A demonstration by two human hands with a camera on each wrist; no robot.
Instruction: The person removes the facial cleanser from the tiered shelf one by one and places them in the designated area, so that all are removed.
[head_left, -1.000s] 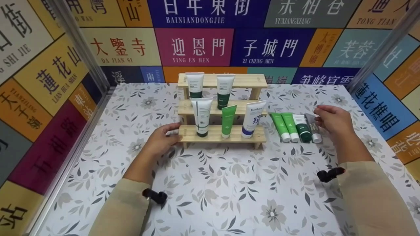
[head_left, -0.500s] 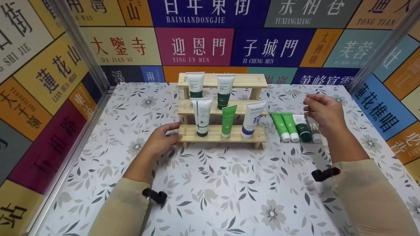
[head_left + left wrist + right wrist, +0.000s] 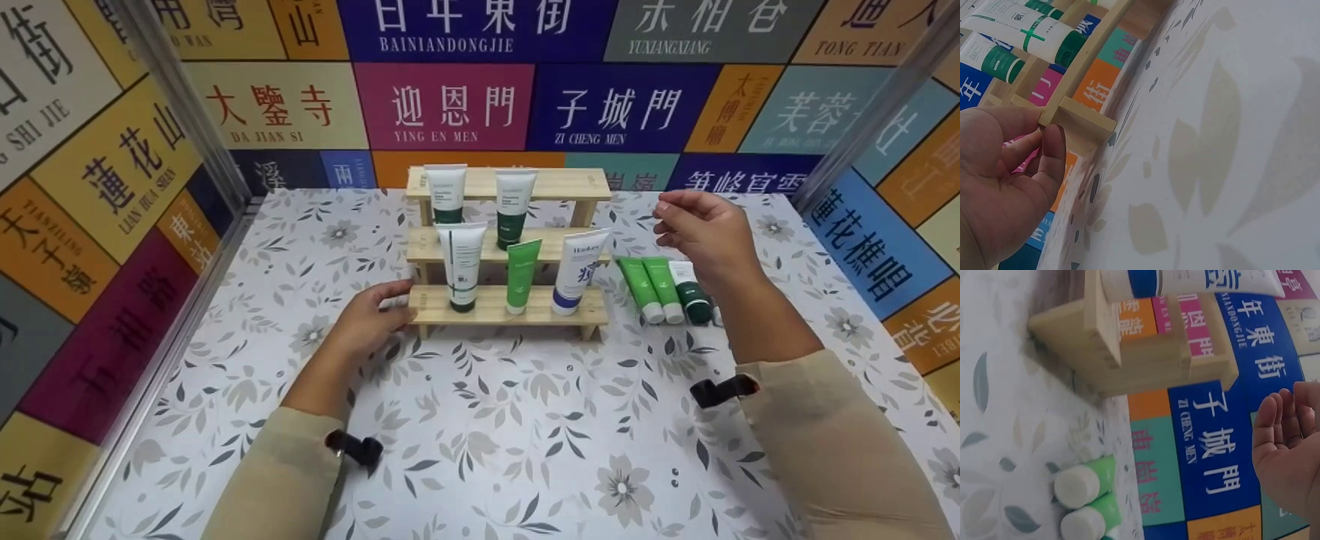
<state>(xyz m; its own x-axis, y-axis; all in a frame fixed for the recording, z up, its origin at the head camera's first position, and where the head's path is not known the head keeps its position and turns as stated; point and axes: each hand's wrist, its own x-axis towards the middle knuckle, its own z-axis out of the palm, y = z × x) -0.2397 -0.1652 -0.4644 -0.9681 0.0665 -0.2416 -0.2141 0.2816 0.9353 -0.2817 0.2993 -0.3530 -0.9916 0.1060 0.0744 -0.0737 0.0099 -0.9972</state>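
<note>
Against the left hand's (image 3: 367, 322) fingers (image 3: 1050, 154) the wooden stepped rack (image 3: 507, 306) is sitting on the tabletop (image 3: 480, 420), and they are curling round its bottom-left corner post, thumb on one side. Right hand (image 3: 705, 229) is hovering empty above and behind the row of lying tubes (image 3: 666, 289), fingers (image 3: 1278, 422) loosely bent, grasping nothing, well apart from the rack's right end.

On the rack, just past the left fingers: white tube with green cross (image 3: 461, 264), small green tube (image 3: 522, 274), white tube with blue print (image 3: 579, 270) leaning back on the lower steps; two more white-and-green tubes (image 3: 480, 196) on the top step. All are standing cap-down, only leaning.

Risk, as I judge it: any push or lift by the left fingers is likely tipping those leaning tubes, since nothing is holding them. Right hand dropping carelessly could roll the lying tubes toward the rack foot, or the sleeve could be brushing the blue-print tube.

Room: open tabletop toward the person from both hands, and wide floral space left of the left fingers up to the metal frame post (image 3: 187, 120). Behind the rack the wall of coloured signs (image 3: 450, 105) is close, little clearance there. Right of the right fingers, tabletop is running on to the side panel.
</note>
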